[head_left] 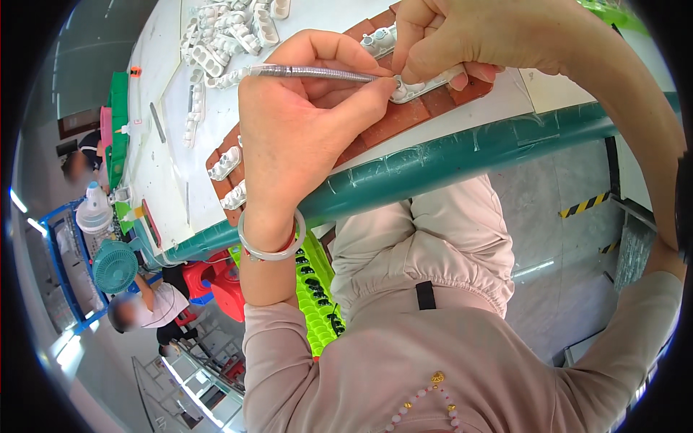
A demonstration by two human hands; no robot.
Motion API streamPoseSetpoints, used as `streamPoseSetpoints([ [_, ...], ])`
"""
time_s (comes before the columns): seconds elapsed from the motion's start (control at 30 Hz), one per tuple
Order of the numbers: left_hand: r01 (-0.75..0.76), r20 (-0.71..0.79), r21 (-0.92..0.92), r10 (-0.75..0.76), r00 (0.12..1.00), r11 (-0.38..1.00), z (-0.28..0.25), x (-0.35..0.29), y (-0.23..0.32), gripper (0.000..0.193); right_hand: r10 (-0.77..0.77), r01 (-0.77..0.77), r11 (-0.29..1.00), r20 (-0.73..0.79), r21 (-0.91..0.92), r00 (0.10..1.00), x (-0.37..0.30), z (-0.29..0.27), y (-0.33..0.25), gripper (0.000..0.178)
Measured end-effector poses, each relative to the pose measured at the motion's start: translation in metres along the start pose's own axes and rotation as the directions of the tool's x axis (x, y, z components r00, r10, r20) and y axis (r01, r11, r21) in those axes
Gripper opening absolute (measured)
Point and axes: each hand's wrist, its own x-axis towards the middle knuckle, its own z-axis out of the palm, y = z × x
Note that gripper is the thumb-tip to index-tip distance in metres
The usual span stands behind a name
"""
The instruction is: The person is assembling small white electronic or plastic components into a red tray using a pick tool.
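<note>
My left hand (307, 119), with a pale bangle at the wrist, is closed around a slim silvery metal rod tool (310, 71). Its tip meets a white moulded strip (419, 90) with rounded bumps on a reddish-brown board (382, 130). Over that strip, my right hand (462, 43) pinches thumb and forefinger together close to the tool tip; what lies between them is hidden. Its other fingers curl at the strip's far right end. Another white strip with small grey-blue discs (379, 40) rests just behind. At the board's left end are two more white pieces (227, 164).
Many white moulded parts (224, 36) are heaped at the back left of the white table (155, 173). A green padded edge (433, 162) runs along its front. Below hangs a lime-green tray (314, 289) with black items. Left are a teal fan (115, 265) and another person (155, 307).
</note>
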Motion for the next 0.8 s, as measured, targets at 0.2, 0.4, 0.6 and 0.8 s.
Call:
streamPoseSetpoints([
  [0.2, -0.047, 0.015, 0.084, 0.046, 0.999, 0.995, 0.002, -0.001, 0.001, 0.020, 0.043, -0.044, 0.999, -0.039, -0.032, 0.998, -0.007, 0.001, -0.009, 0.026],
  [0.4, -0.089, -0.009, 0.242, 0.094, 0.995, 0.966, -0.001, -0.002, 0.002, 0.019, 0.062, -0.062, 0.998, -0.008, -0.011, 0.998, -0.008, 0.001, -0.017, 0.025],
  [0.6, -0.045, 0.019, 0.040, 0.044, 0.999, 0.998, -0.003, 0.000, 0.002, 0.020, 0.071, -0.071, 0.997, 0.036, 0.006, 0.997, -0.006, -0.001, -0.016, 0.024],
  [0.8, -0.036, 0.009, -0.081, 0.037, 0.999, 0.996, -0.002, -0.002, 0.002, 0.022, -0.073, 0.068, 0.992, 0.038, 0.108, 0.997, -0.010, -0.004, -0.003, 0.023],
])
